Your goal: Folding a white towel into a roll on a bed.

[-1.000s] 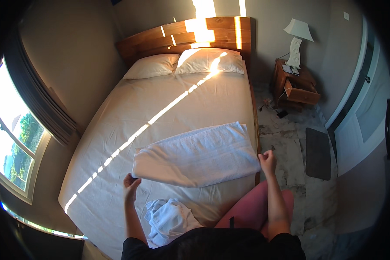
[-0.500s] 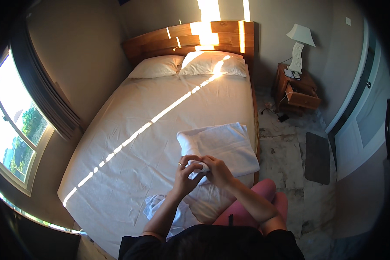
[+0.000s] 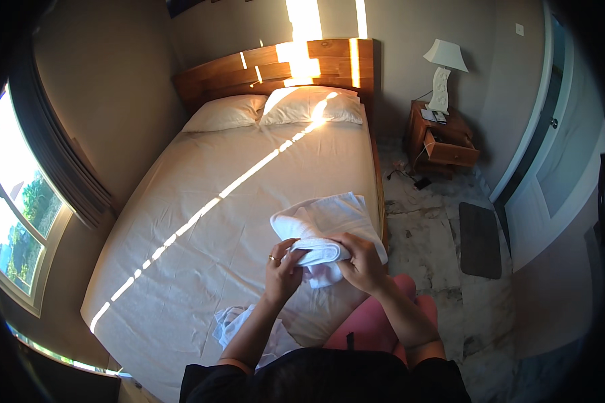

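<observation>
A white towel [image 3: 329, 218] lies near the right edge of the bed, partly flat. Its near part is raised off the mattress and turned over into a thick, layered roll. My left hand [image 3: 284, 272] pinches the roll's left end, a ring on one finger. Over the other end, my right hand [image 3: 364, 266] closes with its thumb beneath and fingers on top. Some of the cloth hangs down between the two hands. Close to my left forearm, a crumpled white cloth [image 3: 232, 324] rests on the bed.
The bed [image 3: 202, 269] has a pale sheet and two pillows [image 3: 225, 113] at its wooden headboard [image 3: 212, 74]. To the right, a nightstand [image 3: 444, 124] with its drawer pulled out carries a lamp [image 3: 442, 74]. A grey mat [image 3: 479, 240] lies on the floor. A window [image 3: 27, 208] is at left.
My hands have moved apart, from close together around a small bunch to either end of a wider roll. The towel's left part has lifted and folded over. The view has shifted slightly.
</observation>
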The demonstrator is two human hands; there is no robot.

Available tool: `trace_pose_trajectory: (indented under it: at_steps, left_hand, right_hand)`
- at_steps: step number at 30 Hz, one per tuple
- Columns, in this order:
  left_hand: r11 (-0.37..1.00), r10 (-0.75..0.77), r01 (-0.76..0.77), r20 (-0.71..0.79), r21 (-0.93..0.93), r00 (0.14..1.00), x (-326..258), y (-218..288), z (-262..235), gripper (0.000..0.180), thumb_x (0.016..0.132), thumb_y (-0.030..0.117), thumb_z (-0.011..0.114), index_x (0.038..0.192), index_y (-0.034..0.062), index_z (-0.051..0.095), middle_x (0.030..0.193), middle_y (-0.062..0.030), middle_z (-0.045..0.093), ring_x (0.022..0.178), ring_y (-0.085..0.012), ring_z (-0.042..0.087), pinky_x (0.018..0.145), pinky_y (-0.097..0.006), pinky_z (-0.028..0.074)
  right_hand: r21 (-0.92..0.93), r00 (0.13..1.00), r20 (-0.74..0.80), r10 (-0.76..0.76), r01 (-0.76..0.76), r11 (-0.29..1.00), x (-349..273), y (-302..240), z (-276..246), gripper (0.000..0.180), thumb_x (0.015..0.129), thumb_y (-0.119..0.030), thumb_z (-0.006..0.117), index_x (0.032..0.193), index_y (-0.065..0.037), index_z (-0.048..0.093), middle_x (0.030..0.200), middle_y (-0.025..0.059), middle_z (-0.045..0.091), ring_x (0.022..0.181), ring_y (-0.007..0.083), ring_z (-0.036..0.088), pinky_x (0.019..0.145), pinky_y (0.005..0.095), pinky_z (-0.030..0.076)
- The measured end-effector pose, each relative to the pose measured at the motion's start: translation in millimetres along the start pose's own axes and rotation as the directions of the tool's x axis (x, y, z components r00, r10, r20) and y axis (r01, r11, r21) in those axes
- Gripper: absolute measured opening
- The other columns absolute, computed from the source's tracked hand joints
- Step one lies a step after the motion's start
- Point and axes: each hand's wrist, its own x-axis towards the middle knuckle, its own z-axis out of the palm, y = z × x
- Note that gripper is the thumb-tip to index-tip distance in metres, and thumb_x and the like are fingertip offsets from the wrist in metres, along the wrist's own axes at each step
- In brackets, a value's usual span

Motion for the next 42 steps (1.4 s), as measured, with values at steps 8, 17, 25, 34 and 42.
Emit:
trace_pose_trajectory:
  at_steps: [8,17,25,34,42]
  left_hand:
    - [0.991,0.015,0.004,0.136,-0.136,0.991,21.2,4.3,-17.9,0.026,0.063,-0.012,0.054,0.081,0.0042,0.064,0.087,-0.0118,0.063,0.075,-0.0290,0.063,0.066,-0.034,0.051]
    - [0.986,0.165,-0.146,0.332,-0.082,0.929,33.5,-2.6,-15.4,0.030,0.062,-0.002,0.060,0.091,0.0055,0.062,0.093,-0.0094,0.061,0.084,-0.0288,0.061,0.075,-0.038,0.051]
    - [0.998,-0.061,0.050,0.352,0.042,0.934,7.4,-42.7,-21.0,0.030,0.065,-0.001,0.059,0.093,0.0057,0.066,0.101,-0.0101,0.063,0.092,-0.0297,0.062,0.081,-0.037,0.051]
    - [0.975,-0.196,0.220,0.306,-0.045,0.932,-10.0,-74.5,-36.0,0.026,0.064,-0.003,0.062,0.088,0.0038,0.068,0.099,-0.0120,0.063,0.090,-0.0302,0.063,0.079,-0.036,0.051]
    - [0.848,-0.327,0.401,0.254,-0.345,0.910,-25.2,-103.4,-20.8,0.016,0.069,0.002,0.071,0.085,0.0012,0.067,0.102,-0.0142,0.062,0.094,-0.0241,0.061,0.082,-0.034,0.048]
  right_hand:
    - [-0.527,0.938,0.342,-0.062,0.246,0.814,-6.3,-2.7,-37.0,0.021,0.079,-0.007,0.062,0.100,-0.009,0.061,0.098,0.0105,0.056,0.075,0.0276,0.064,0.062,0.0386,0.053]
    - [-0.602,0.928,0.361,-0.093,0.308,0.737,17.2,-23.5,-67.8,0.014,0.076,-0.016,0.067,0.079,-0.008,0.056,0.084,0.0054,0.053,0.072,0.0230,0.061,0.060,0.0358,0.051]
    - [-0.622,0.950,0.300,-0.083,0.261,0.738,26.5,-24.9,-82.6,0.014,0.075,-0.014,0.068,0.078,-0.005,0.058,0.079,0.0057,0.055,0.065,0.0238,0.060,0.057,0.0359,0.049]
    - [-0.628,0.972,0.233,-0.019,0.165,0.760,22.6,-11.5,-91.7,0.020,0.075,-0.019,0.069,0.074,-0.005,0.055,0.076,0.0067,0.053,0.062,0.0249,0.059,0.055,0.0371,0.047]
    - [-0.581,0.976,0.178,0.124,0.003,0.814,7.1,18.1,-100.8,0.025,0.073,-0.017,0.073,0.072,-0.002,0.053,0.074,0.0077,0.053,0.058,0.0261,0.057,0.054,0.0372,0.046]
